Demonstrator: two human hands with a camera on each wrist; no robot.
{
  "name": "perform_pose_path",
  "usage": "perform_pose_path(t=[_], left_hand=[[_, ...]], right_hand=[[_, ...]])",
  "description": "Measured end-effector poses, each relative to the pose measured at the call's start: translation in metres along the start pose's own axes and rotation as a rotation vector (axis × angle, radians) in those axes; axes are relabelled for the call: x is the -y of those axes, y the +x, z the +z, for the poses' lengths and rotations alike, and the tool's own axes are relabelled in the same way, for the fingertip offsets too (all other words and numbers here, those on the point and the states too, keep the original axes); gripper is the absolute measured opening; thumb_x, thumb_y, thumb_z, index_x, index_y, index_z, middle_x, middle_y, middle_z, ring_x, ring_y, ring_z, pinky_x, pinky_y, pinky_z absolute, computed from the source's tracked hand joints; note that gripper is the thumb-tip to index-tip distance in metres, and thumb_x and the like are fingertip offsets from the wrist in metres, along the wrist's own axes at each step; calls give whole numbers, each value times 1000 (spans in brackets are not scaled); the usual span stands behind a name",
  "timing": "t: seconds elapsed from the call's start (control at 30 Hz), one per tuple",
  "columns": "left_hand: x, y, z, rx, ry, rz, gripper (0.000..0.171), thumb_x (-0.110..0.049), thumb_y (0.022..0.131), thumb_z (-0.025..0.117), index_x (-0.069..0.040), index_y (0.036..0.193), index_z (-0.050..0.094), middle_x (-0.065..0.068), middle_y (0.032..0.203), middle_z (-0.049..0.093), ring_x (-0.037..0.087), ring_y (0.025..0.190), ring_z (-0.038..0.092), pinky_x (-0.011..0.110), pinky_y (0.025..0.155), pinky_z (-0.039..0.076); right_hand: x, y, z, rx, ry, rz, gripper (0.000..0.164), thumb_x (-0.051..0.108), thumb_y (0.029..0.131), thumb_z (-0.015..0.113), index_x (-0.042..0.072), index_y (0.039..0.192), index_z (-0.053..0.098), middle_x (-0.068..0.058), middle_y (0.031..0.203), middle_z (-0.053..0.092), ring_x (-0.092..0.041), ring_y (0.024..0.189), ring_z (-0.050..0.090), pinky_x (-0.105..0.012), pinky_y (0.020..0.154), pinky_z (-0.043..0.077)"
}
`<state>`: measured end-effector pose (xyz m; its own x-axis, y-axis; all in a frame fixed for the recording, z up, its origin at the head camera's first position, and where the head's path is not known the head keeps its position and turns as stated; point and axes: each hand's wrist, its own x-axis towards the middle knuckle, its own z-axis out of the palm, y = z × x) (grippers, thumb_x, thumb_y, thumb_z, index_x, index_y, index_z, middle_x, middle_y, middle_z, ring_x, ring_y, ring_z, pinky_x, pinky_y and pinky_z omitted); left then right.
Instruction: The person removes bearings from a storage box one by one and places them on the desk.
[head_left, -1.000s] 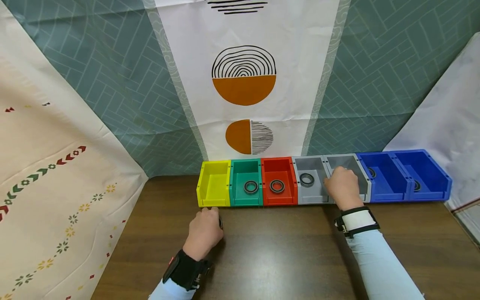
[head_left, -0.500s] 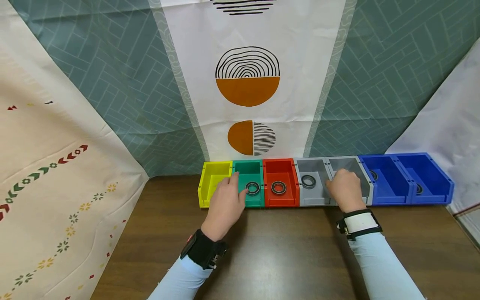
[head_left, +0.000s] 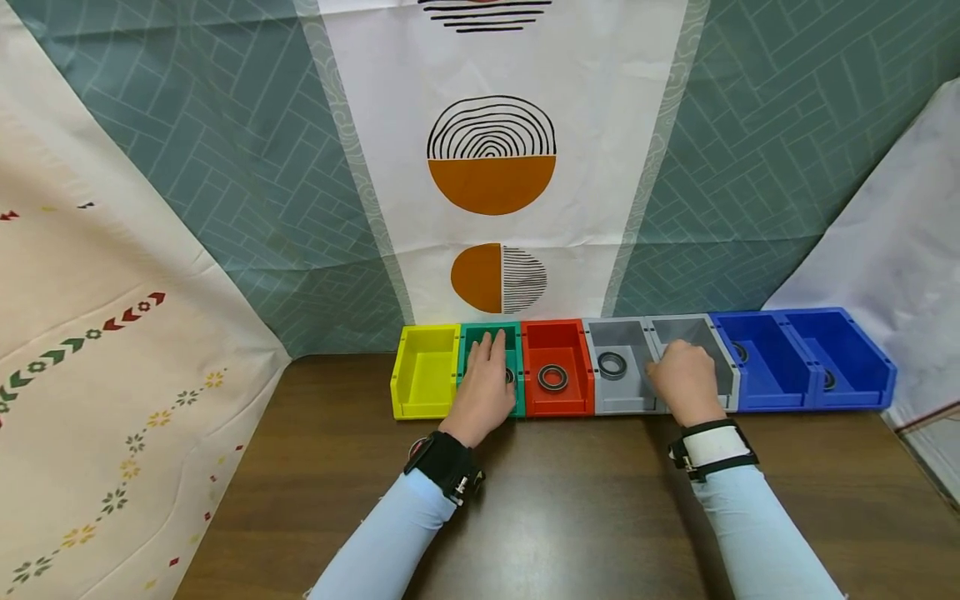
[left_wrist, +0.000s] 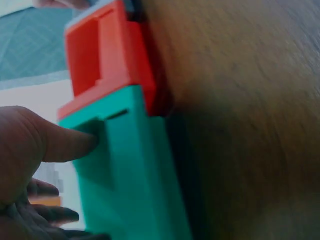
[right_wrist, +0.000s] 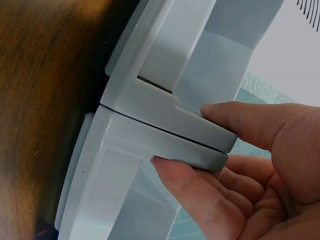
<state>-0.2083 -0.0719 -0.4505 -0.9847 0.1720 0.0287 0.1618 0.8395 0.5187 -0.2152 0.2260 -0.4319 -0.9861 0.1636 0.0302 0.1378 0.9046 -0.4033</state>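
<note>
Leftward bins first: the left hand (head_left: 483, 392) has moved from the near side of the yellow bin (head_left: 425, 367) to over the green bin (left_wrist: 132, 170), while the right hand (head_left: 684, 382) has kept its place. Left fingers reach straight toward the far side, nothing seen gripped; the left wrist view is blurred, so contact is probably best left undecided. Part of a dark ring (head_left: 510, 375) shows in the green bin, just right of that hand. Right thumb and fingers pinch the adjoining walls (right_wrist: 167, 127) between 2 grey bins. Good practice, I judge: lower the left fingers clear of the bin's sides, and keep the right pinch light so the row stays straight.
</note>
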Motion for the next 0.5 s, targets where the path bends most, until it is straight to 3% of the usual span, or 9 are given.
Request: perform_pose_path(t=[0.23,0.5], left_hand=[[12,9,16,37,56,-26,82,-16,98,71,-9,164,25,22,170,16,49,156,11,56,119,31],[17,13,19,146,-24,-49,58,-4,96,60,-8,153,52,20,159,44,43,151,33,57,120,30]], right_hand=[[-1,1,1,-7,-18,-30,37,16,92,71,-18,80,67,-35,78,65,-49,74,68,-56,60,56],[-1,0,0,1,12,-26,34,14,92,70,-11,70,66,-26,68,63,-39,64,64,-46,51,51]])
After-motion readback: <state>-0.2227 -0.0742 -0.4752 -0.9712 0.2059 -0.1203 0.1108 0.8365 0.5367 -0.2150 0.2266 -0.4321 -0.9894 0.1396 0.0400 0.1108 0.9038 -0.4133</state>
